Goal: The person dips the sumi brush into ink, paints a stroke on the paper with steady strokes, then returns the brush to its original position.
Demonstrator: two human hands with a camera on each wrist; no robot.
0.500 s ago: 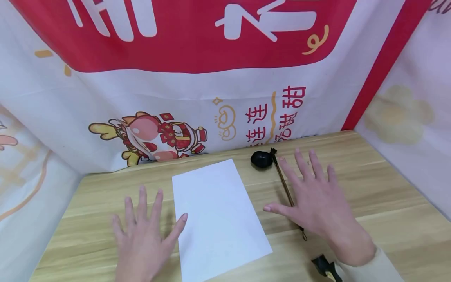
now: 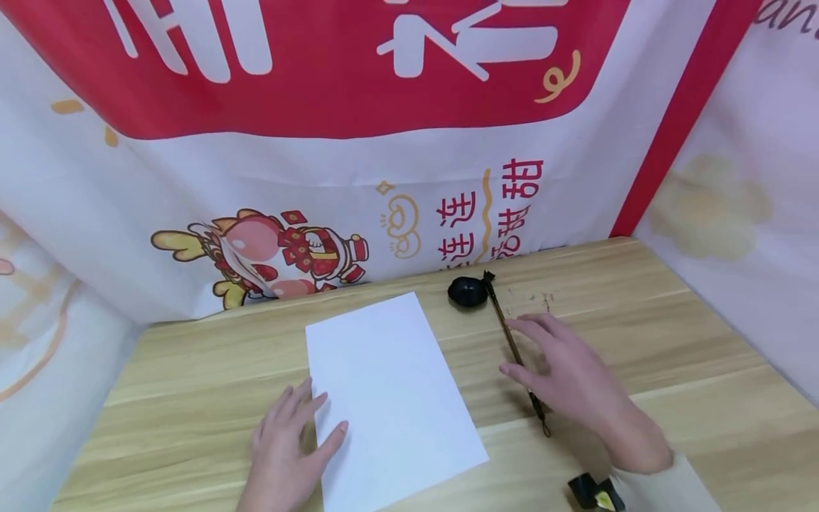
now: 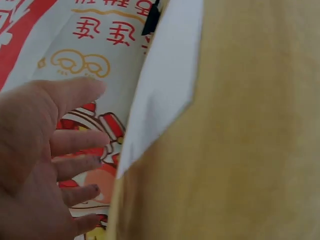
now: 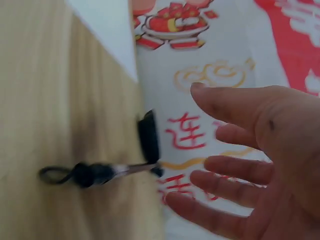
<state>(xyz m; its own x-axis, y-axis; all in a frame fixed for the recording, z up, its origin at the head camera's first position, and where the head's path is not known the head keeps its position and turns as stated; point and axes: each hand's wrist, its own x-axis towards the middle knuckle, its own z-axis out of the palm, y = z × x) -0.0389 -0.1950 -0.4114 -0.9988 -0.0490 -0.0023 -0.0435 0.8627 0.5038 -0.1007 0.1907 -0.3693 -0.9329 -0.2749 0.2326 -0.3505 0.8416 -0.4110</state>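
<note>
A blank white sheet of paper [image 2: 393,398] lies on the wooden table. Beside its left edge is my left hand [image 2: 281,451], fingers slightly bent, thumb and fingertips over the paper's margin; whether they touch it I cannot tell. To the right of the sheet lies a writing brush [image 2: 512,343] with a brown handle and a cord loop, its dark head beside a small round black dish [image 2: 467,292]. Over the brush handle hovers my right hand [image 2: 579,377], thumb and fingers spread apart. In the right wrist view, nothing sits between the fingers of the right hand [image 4: 260,170].
Near my right sleeve [image 2: 662,487] is a small black object [image 2: 591,492] with a yellow patch, partly cut off by the frame. Small dark marks [image 2: 544,299] dot the table behind the right hand. A printed red and white cloth [image 2: 345,163] hangs along the table's back edge.
Both hands were spread flat with fingers straight. The left has shifted right towards the paper and its fingers have bent. The right hand's fingers have drawn in and lowered over the brush.
</note>
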